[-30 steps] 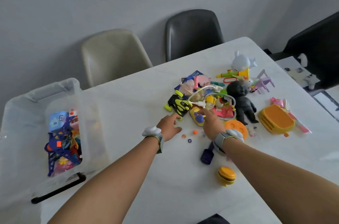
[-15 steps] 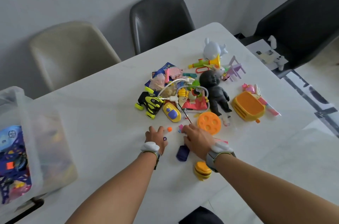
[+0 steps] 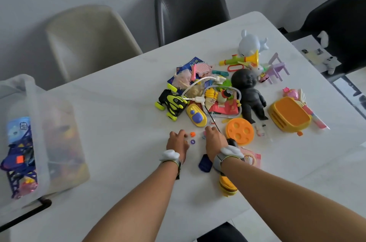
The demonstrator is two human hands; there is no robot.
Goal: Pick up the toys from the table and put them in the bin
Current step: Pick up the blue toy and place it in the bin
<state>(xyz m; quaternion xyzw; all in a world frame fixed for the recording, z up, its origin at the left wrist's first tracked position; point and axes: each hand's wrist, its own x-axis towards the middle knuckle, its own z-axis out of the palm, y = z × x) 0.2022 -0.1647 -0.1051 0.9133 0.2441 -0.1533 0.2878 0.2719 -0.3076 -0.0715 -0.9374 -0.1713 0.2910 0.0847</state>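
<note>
Both hands, left hand and right hand, rest beside small buttons.

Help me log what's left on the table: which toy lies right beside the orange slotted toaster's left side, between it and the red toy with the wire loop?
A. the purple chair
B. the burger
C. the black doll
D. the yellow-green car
C: the black doll lies on its back with its legs toward the orange toaster, between that and the red toy; the other three sit elsewhere.
</note>
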